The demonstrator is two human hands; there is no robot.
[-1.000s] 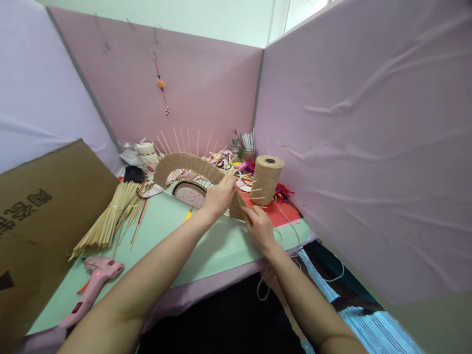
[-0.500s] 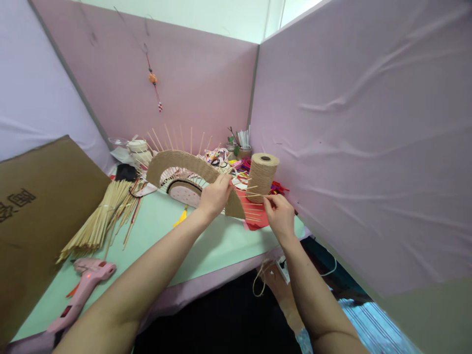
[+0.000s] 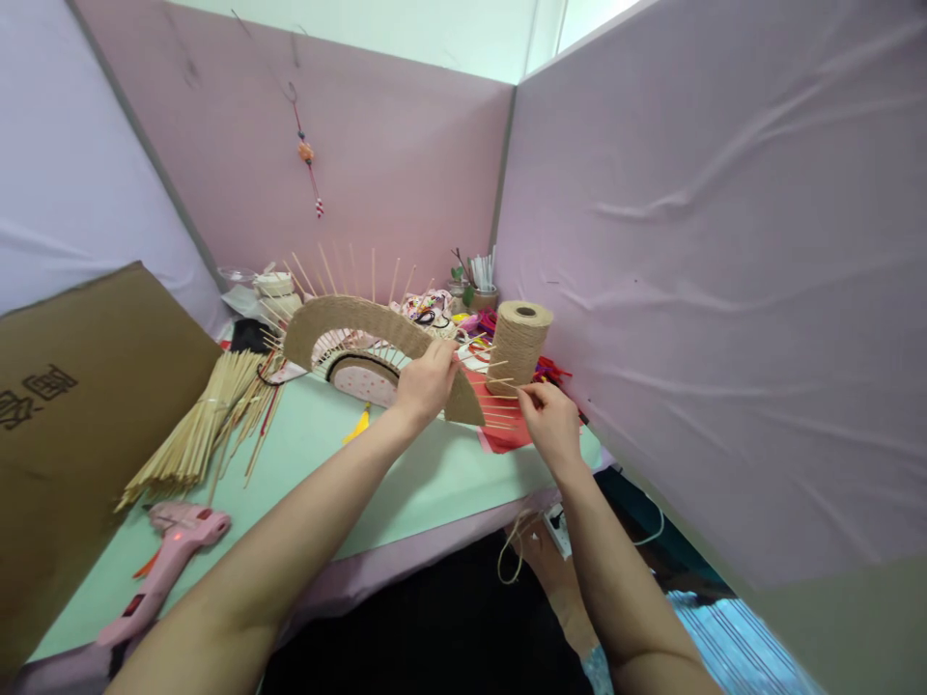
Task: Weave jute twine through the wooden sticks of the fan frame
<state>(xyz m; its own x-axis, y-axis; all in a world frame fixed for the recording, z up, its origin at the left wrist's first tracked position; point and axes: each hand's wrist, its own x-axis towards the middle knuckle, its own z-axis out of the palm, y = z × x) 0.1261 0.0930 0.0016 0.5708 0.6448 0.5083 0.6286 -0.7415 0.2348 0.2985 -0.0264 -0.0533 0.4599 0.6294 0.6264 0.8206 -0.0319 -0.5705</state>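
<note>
My left hand (image 3: 426, 382) grips the right part of a tan, twine-covered arch (image 3: 346, 311), thumb and fingers closed over its band. Thin wooden sticks radiate from the arch's outer edge. Inside its curve sits a smaller half-round panel (image 3: 362, 381), pale pink with dots and a dark rim. At the right, my right hand (image 3: 551, 423) pinches the outer end of one thin wooden stick (image 3: 505, 383) that sticks out from the arch. The fingertips hide the stick's very tip. A large spool of twine (image 3: 519, 346) stands upright just behind these sticks.
A pink glue gun (image 3: 178, 550) with a lit red light lies at the left front, near a tied bundle of sticks (image 3: 195, 425). A cardboard sheet (image 3: 87, 415) leans at far left. Red paper (image 3: 499, 439) lies beneath the sticks. A purple-pink partition (image 3: 724, 290) borders the right.
The arch has tilted very slightly, its right end a little higher. Both hands keep their grips in nearly the same places. The whole view has shifted slightly.
</note>
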